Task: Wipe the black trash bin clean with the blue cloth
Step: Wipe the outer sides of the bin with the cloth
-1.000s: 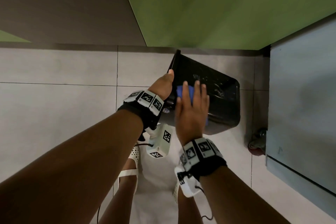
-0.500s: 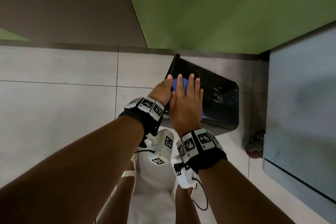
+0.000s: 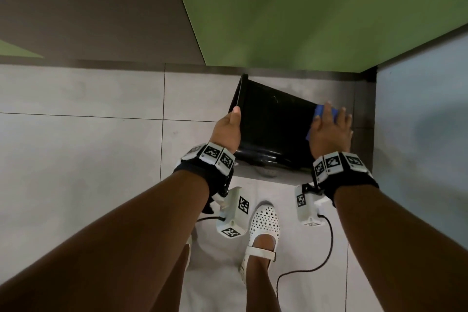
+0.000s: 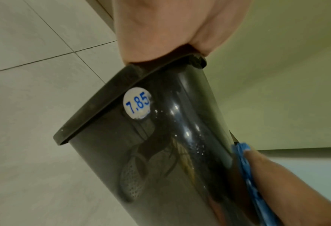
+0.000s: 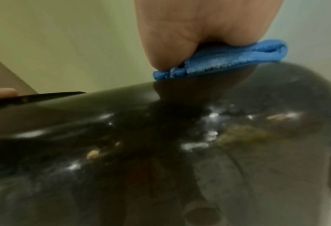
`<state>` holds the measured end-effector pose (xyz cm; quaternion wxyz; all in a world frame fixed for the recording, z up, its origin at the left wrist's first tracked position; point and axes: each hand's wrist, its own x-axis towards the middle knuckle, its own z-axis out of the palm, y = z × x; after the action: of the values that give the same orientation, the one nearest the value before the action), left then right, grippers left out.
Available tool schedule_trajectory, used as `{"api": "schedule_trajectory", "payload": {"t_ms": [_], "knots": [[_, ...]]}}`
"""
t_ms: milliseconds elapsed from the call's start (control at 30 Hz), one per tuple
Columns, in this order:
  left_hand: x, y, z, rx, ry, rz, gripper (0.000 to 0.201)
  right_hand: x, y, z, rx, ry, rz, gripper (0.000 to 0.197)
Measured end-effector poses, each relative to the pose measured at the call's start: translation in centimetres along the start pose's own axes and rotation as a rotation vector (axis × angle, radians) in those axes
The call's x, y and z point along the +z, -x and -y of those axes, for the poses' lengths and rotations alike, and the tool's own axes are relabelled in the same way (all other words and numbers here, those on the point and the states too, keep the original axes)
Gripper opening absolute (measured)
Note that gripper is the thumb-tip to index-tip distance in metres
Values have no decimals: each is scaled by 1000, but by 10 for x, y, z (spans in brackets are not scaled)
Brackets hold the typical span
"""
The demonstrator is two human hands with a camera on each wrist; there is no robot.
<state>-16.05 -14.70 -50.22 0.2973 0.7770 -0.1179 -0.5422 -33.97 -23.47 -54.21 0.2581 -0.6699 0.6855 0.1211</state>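
The black trash bin point(image 3: 273, 124) is held tilted on its side above the tiled floor, its rim to the left and its base to the right. My left hand point(image 3: 228, 126) grips the rim, thumb on the outside; the left wrist view shows the palm point(image 4: 170, 30) over the rim and a round "7.85" sticker point(image 4: 137, 105) on the wall of the bin point(image 4: 160, 152). My right hand point(image 3: 329, 129) lies flat with spread fingers on the folded blue cloth point(image 3: 319, 110), pressing it against the bin's base end. The cloth point(image 5: 218, 61) sits under the palm on the glossy, speckled bin point(image 5: 122, 137).
A green wall panel point(image 3: 316, 12) rises just behind the bin. A pale blue cabinet side point(image 3: 420, 134) stands close on the right. My white shoe point(image 3: 263, 225) is below the bin, and a black cable point(image 3: 326, 253) hangs from the right wrist camera.
My right hand has slid the cloth along the bin from beside the left hand at the rim to the base end on the right. The left hand keeps its grip on the rim.
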Motion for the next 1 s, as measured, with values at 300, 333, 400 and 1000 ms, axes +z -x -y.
{"api": "schedule_trajectory", "payload": {"t_ms": [300, 333, 400, 1000], "knots": [[-1, 2, -1, 25, -45, 16, 49, 42, 68, 69, -246, 31, -117, 52], [-2, 3, 0, 21, -45, 24, 48, 45, 75, 79, -311, 16, -105, 53], [-3, 4, 3, 14, -26, 23, 48, 45, 79, 85, -388, 4, -49, 56], [-8, 12, 14, 5, -30, 23, 53, 49, 86, 62, -242, -4, -85, 53]]}}
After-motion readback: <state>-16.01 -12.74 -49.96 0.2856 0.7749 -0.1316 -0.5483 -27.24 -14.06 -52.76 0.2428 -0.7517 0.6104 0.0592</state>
